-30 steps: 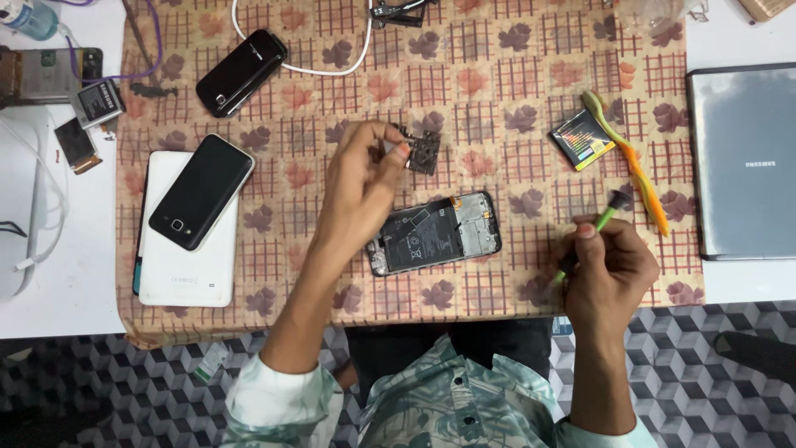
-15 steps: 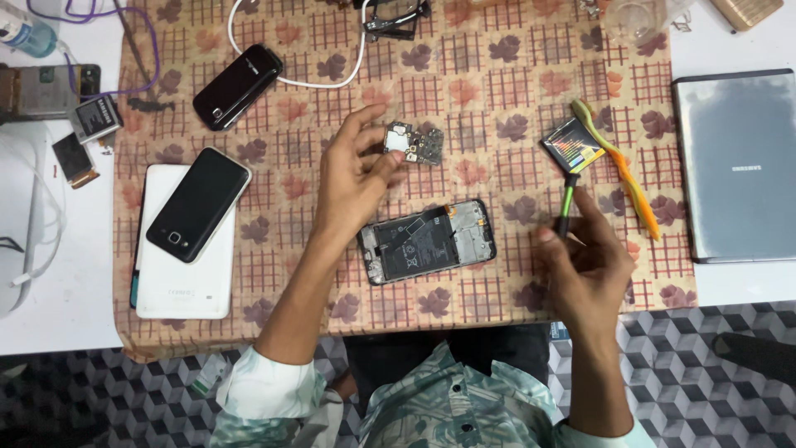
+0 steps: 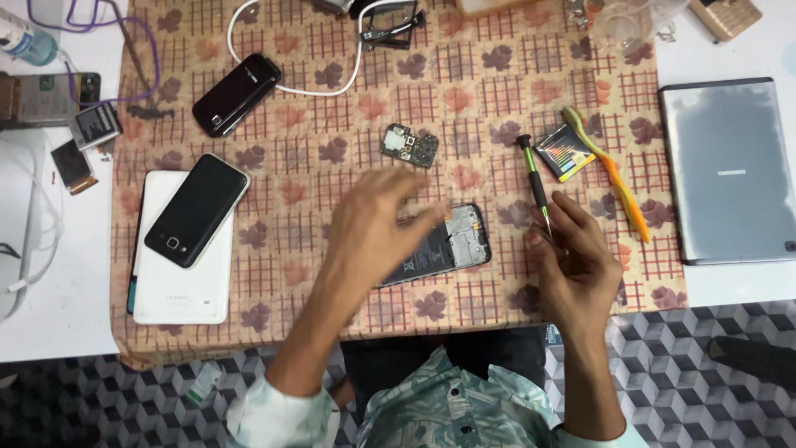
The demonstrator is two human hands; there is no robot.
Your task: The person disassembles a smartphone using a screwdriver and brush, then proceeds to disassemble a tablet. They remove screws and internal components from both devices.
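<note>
Two bare hands work over the checked, leaf-printed tablecloth [image 3: 282, 124] at the centre of the frame. My left hand [image 3: 373, 228] hovers with fingers spread wide and holding nothing, blurred, just above the left part of the opened black smartphone with its back cover off [image 3: 452, 245], which lies flat at the middle of the cloth. My right hand [image 3: 580, 265] pinches the slim black screwdriver with a green band [image 3: 535, 184] near its tip, the handle pointing toward the top of the frame.

Just above the opened phone, apart from both hands, lies the small green circuit board [image 3: 410, 145]. To the right of the screwdriver sits a small flat card with coloured stripes [image 3: 564, 153], and beside it a green and orange toothbrush [image 3: 609, 170] runs diagonally. At the right edge rests a closed grey laptop [image 3: 730, 170].

At the left of the frame a black touchscreen phone [image 3: 196, 210] lies on top of a white tablet [image 3: 178, 282]. Above them is a black bar phone [image 3: 235, 94], with a white cable [image 3: 290, 83] looping past it.

At the top right stands what seems to be a clear glass bowl [image 3: 626, 21]; I cannot tell what is inside, since the edge of the frame cuts it off.
</note>
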